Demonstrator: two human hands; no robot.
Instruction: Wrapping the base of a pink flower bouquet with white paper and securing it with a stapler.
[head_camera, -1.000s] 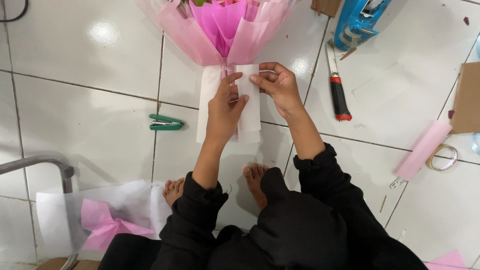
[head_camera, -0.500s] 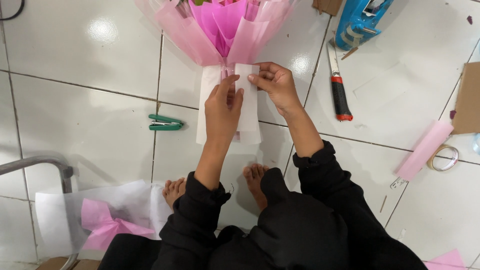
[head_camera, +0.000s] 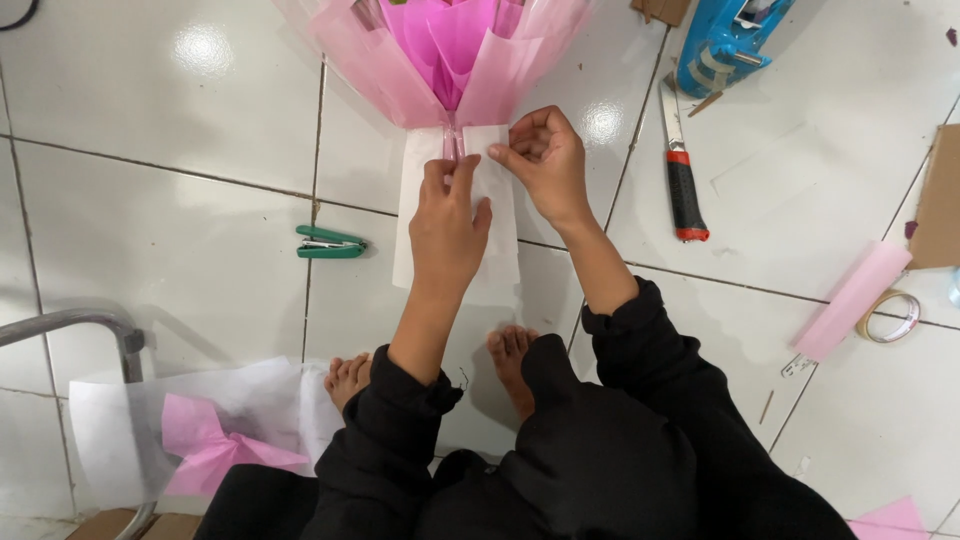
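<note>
Pinching smooth white wrap (head_camera: 500, 250) — pink bouquet (head_camera: 450, 50) above.

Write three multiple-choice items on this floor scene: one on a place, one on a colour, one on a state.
1. Where does the green stapler lie?
A. left of the white wrap
B. on the cardboard
C. beside the tape dispenser

2. What colour is the knife handle?
A. blue and white
B. red and black
C. green

3. What is the right hand doing?
A. lying flat on the tile
B. gripping the knife
C. pinching the white wrap top edge

Key: 1 A, it sits on tile left of the wrap; 2 B, red collar, black grip; 3 C, fingertips closed on paper.
</note>
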